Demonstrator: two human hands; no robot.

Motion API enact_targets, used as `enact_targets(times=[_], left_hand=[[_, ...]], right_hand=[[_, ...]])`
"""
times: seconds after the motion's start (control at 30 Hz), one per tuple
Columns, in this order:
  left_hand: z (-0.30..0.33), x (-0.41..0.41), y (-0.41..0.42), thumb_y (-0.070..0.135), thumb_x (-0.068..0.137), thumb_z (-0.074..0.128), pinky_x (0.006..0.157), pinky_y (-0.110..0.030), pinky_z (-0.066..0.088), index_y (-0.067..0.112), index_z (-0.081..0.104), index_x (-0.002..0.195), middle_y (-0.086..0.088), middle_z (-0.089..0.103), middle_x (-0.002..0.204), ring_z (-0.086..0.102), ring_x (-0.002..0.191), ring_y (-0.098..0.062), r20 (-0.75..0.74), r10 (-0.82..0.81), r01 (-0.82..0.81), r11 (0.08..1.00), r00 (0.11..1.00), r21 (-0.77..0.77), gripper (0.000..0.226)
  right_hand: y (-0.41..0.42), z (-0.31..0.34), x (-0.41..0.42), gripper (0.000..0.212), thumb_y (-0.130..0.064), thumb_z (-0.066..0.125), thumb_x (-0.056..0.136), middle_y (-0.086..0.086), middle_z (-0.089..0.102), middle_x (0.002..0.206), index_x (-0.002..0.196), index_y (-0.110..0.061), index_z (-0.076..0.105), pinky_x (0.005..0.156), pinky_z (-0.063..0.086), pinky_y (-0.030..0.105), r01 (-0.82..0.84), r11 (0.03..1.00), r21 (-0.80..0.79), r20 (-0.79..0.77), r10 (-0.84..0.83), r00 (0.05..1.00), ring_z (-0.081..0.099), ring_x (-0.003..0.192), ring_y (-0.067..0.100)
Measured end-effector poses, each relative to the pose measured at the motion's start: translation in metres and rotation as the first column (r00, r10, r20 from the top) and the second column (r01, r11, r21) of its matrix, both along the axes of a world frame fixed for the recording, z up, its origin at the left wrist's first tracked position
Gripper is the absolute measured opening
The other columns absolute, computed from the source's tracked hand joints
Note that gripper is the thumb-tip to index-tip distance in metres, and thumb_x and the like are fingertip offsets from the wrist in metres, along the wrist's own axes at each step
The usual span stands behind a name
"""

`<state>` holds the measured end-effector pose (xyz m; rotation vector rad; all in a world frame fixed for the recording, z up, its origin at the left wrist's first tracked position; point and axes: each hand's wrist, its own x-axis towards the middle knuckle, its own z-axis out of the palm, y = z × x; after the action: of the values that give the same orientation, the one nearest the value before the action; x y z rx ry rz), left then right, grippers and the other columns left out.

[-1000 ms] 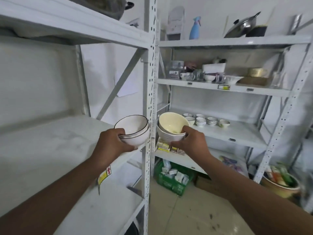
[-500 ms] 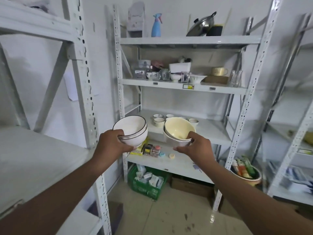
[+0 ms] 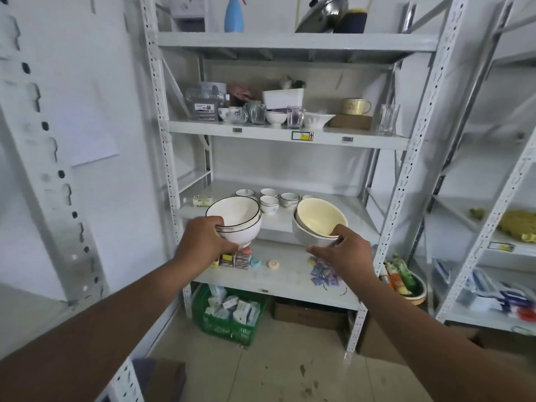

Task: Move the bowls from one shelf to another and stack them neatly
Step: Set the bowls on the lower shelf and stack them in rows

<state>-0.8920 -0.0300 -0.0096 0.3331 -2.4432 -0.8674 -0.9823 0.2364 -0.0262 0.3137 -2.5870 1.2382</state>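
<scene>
My left hand (image 3: 203, 242) grips a small stack of white bowls with dark rims (image 3: 236, 220), held in the air in front of the white shelf unit. My right hand (image 3: 340, 253) holds a cream bowl nested in white bowls (image 3: 319, 220), thumb on the near rim. Both stacks hover at the front of the middle shelf (image 3: 278, 224). Several small patterned bowls (image 3: 271, 200) stand at the back of that shelf.
The upper shelf (image 3: 290, 134) carries glasses, mugs and a white box. On the lower shelf (image 3: 278, 277) lie small packets and round trinkets. A green crate (image 3: 229, 317) and cardboard boxes sit on the floor. Rack uprights (image 3: 49, 158) stand at left and another rack at right.
The view has swung right, away from the empty left rack, to face the shelf unit with small bowls. Both hands still carry their bowl stacks, now closer to the middle shelf.
</scene>
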Motion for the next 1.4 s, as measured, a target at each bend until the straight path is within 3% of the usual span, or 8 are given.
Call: enact_targets(times=[0.13,0.33,0.5,0.67,0.8,0.97,1.23,1.4], left_hand=[[-0.004,-0.057,-0.021,0.049,0.042,0.084,0.066,-0.029,0.051,0.020,0.062,0.068,0.001,0.066,0.073,0.064,0.076,-0.021,0.002,-0.019,0.020,0.999,1.000,-0.033,0.045],[-0.007,-0.121,-0.026,0.023,0.056,0.090,0.041,-0.010,0.033,0.015,0.059,0.067,0.001,0.058,0.070,0.055,0.060,-0.009,-0.037,-0.088,0.088,0.996,0.995,-0.008,0.035],[-0.015,-0.174,-0.032,0.027,0.056,0.089,0.054,-0.024,0.032,0.013,0.062,0.070,-0.003,0.059,0.073,0.057,0.073,-0.020,0.012,-0.131,0.131,0.991,0.991,-0.036,0.034],[-0.023,-0.227,-0.036,0.021,0.056,0.090,0.034,-0.014,0.032,0.017,0.053,0.062,0.003,0.050,0.061,0.048,0.053,-0.011,0.023,-0.125,0.126,0.992,0.992,-0.007,0.038],[-0.031,-0.282,-0.039,0.032,0.051,0.091,0.045,-0.023,0.027,0.018,0.053,0.059,0.002,0.050,0.060,0.050,0.064,-0.019,0.006,-0.110,0.110,0.992,0.994,-0.053,0.041],[-0.032,-0.346,-0.035,0.034,0.049,0.092,0.049,-0.019,0.029,0.011,0.057,0.061,0.000,0.052,0.058,0.046,0.059,-0.015,-0.001,-0.101,0.100,0.992,0.995,-0.072,0.044],[-0.048,-0.426,-0.033,0.033,0.048,0.092,0.049,-0.025,0.030,0.010,0.053,0.058,-0.004,0.052,0.056,0.046,0.057,-0.019,-0.010,-0.067,0.066,0.996,0.998,-0.068,0.047],[-0.070,-0.476,-0.038,0.030,0.048,0.093,0.049,-0.026,0.028,0.008,0.051,0.058,0.003,0.043,0.053,0.038,0.053,-0.014,0.019,-0.092,0.093,0.995,0.996,-0.043,0.048]], right_hand=[[-0.012,0.000,-0.036,0.044,-0.043,0.088,0.061,-0.007,0.065,0.074,0.086,-0.021,0.060,0.047,0.035,0.015,0.043,0.999,0.026,-0.001,-0.043,0.999,0.060,0.066,0.011],[-0.025,-0.004,-0.081,0.045,-0.042,0.088,0.060,-0.002,0.065,0.074,0.087,-0.017,0.063,0.055,0.041,0.022,0.138,0.990,0.020,-0.023,-0.137,0.990,0.059,0.073,0.014],[-0.031,-0.009,-0.121,0.045,-0.042,0.088,0.062,0.003,0.066,0.074,0.086,-0.015,0.062,0.056,0.044,0.021,0.154,0.988,-0.006,0.009,-0.154,0.988,0.063,0.073,0.018],[-0.029,-0.017,-0.178,0.046,-0.043,0.088,0.061,0.001,0.067,0.077,0.090,-0.016,0.062,0.059,0.048,0.023,0.164,0.986,-0.002,0.023,-0.164,0.986,0.063,0.076,0.017],[-0.025,-0.026,-0.235,0.048,-0.044,0.088,0.060,0.001,0.068,0.076,0.090,-0.016,0.062,0.065,0.057,0.033,0.170,0.985,-0.034,0.038,-0.169,0.985,0.066,0.073,0.021],[-0.016,-0.034,-0.301,0.043,-0.039,0.088,0.062,-0.006,0.062,0.073,0.088,-0.016,0.062,0.052,0.039,0.018,0.147,0.988,-0.036,0.033,-0.146,0.989,0.058,0.069,0.011],[-0.010,-0.056,-0.387,0.041,-0.041,0.088,0.061,-0.004,0.064,0.072,0.082,-0.019,0.060,0.051,0.040,0.020,0.148,0.987,-0.068,0.084,-0.143,0.986,0.061,0.069,0.014],[-0.023,-0.071,-0.430,0.040,-0.041,0.088,0.062,-0.013,0.059,0.070,0.079,-0.020,0.059,0.050,0.034,0.013,0.184,0.981,-0.061,0.095,-0.178,0.979,0.053,0.066,-0.001]])
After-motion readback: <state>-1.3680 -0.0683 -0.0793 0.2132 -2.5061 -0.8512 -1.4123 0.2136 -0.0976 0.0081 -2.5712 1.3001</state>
